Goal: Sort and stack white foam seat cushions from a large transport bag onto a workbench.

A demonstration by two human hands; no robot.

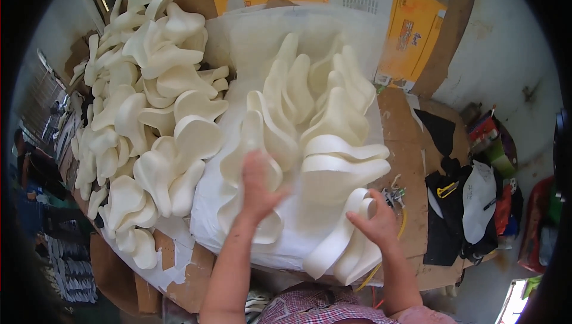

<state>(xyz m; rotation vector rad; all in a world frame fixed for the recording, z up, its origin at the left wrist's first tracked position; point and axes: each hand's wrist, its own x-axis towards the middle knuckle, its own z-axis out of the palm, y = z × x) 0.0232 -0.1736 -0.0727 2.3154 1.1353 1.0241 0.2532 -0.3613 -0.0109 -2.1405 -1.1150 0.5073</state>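
Risk of toppling the leaning foam rows (310, 115) if the left hand (257, 184), fingers spread flat on a piece, presses too hard; risk of the curled strip (345, 234) springing free from the right hand (376, 221), clenched round its top edge. Cream-white, soft, wavy-edged foam; stacked upright on a white sheet (238, 229), mid-table; loose pile (149, 115) just left.

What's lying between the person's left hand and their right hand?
In the head view, cream curved foam pieces on white sheet fill the gap between left hand and right hand.
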